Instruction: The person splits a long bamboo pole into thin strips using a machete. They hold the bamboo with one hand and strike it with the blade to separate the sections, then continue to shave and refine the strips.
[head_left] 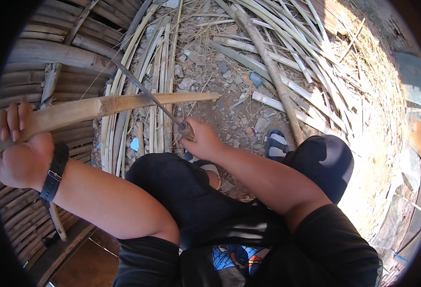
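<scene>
My left hand (21,143) is wrapped round the wide end of a long split bamboo piece (83,109), which stretches to the right and tapers to a narrow tip. In my right hand (202,139) is the handle of a long-bladed knife (143,89). Its dark, narrow blade slants up and to the left, crossing the bamboo at about its middle node. From this angle I cannot tell how deep the edge sits in the bamboo. A dark watch (55,171) is on my left wrist.
Long split bamboo strips (160,76) lie on the ground ahead. A larger heap of strips (287,62) and a bamboo pole (268,57) lie ahead right. A slatted bamboo wall (23,86) rises at my left. My sandalled foot (276,145) rests on stony ground.
</scene>
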The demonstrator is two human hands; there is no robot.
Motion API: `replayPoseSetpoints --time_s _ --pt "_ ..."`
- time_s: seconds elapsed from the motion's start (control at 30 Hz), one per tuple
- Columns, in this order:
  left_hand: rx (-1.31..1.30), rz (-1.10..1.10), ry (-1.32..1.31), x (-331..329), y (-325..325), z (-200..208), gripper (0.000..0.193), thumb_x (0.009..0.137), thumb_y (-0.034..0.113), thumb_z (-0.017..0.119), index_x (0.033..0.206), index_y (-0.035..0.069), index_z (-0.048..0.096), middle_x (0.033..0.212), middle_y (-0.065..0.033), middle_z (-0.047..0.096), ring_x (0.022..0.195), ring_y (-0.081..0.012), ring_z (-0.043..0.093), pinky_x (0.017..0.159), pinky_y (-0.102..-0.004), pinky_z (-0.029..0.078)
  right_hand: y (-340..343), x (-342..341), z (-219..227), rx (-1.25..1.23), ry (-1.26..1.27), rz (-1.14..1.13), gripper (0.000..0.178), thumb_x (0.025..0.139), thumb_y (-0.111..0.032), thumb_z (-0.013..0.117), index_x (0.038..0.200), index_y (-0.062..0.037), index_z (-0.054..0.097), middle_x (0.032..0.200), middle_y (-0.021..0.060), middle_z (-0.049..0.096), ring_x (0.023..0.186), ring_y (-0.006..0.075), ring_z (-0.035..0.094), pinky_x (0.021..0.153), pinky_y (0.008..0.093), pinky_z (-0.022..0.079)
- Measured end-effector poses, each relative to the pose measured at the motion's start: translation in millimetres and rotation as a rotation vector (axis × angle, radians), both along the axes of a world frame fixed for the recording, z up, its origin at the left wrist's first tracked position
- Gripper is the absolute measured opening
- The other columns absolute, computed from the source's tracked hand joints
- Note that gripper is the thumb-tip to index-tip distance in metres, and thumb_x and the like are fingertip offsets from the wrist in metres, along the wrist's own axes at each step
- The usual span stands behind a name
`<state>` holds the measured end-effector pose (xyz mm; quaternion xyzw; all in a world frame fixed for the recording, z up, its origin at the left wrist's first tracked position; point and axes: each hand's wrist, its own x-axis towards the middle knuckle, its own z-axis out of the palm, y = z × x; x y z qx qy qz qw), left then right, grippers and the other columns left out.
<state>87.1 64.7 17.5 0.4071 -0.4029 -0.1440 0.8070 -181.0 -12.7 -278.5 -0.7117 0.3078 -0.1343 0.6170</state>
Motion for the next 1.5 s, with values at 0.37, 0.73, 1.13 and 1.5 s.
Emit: replayPoseSetpoints --time_s 0.37,0.73,1.13,1.5 --pt "-0.020 0.066 0.024 13 4 -7 0.031 0.091 0.039 0.054 0.085 0.010 0.045 0.069 0.0014 0.038 0.054 -0.0110 0.036 0.057 -0.0276 0.033 -8 -8 -12 0.043 0.376 -0.124 0.048 0.081 -0.021 0.069 0.118 0.0057 0.056 0.097 0.0309 0.067 0.096 0.0442 0.066 0.087 0.0483 0.052" --pt "-0.031 0.138 0.055 27 14 -15 0.034 0.095 0.043 0.047 0.085 0.011 0.042 0.069 0.0008 0.037 0.055 -0.0117 0.035 0.054 -0.0264 0.032 -7 -8 -1 0.101 0.298 -0.118 0.039 0.078 -0.016 0.068 0.110 0.0039 0.057 0.092 0.0307 0.066 0.093 0.0436 0.066 0.081 0.0475 0.052" --pt "-0.033 0.323 0.078 15 9 -14 0.036 0.095 0.044 0.045 0.086 0.010 0.042 0.070 -0.0004 0.036 0.055 -0.0127 0.034 0.054 -0.0270 0.031 -2 -16 -32 0.013 0.194 -0.149 0.034 0.078 -0.016 0.068 0.104 0.0019 0.055 0.086 0.0282 0.065 0.085 0.0455 0.065 0.077 0.0492 0.052" --pt "-0.018 0.130 0.045 7 5 -1 0.048 0.083 0.055 0.048 0.084 0.008 0.041 0.070 -0.0038 0.036 0.058 -0.0148 0.036 0.057 -0.0293 0.033 -8 -11 -28 -0.096 0.162 -0.025 0.045 0.080 -0.020 0.068 0.115 0.0035 0.054 0.090 0.0274 0.065 0.079 0.0420 0.066 0.073 0.0461 0.052"
